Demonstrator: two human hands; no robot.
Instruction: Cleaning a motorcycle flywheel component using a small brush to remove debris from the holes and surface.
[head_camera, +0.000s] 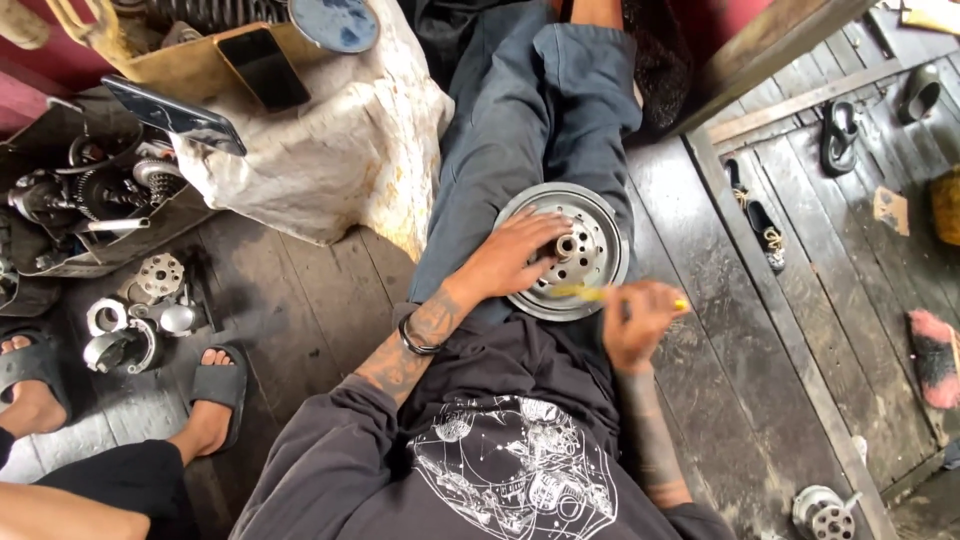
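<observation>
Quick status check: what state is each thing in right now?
Disc: flat on the lap, hub up.
Left hand: pressed on the disc, steadying it.
Right hand: closed on a yellow brush, tip at the disc's rim.
Phone: screen dark.
Sandal: on a person's foot.

We are reaching our left arm forward, forearm bare and tattooed, a dark band circling the wrist, the sleeve pushed up to the elbow. Our left hand (520, 255) is lying palm down, fingers spread and pressing flat. Our right hand (640, 322) is curling into a closed grip, forearm drawn close beside our body.
</observation>
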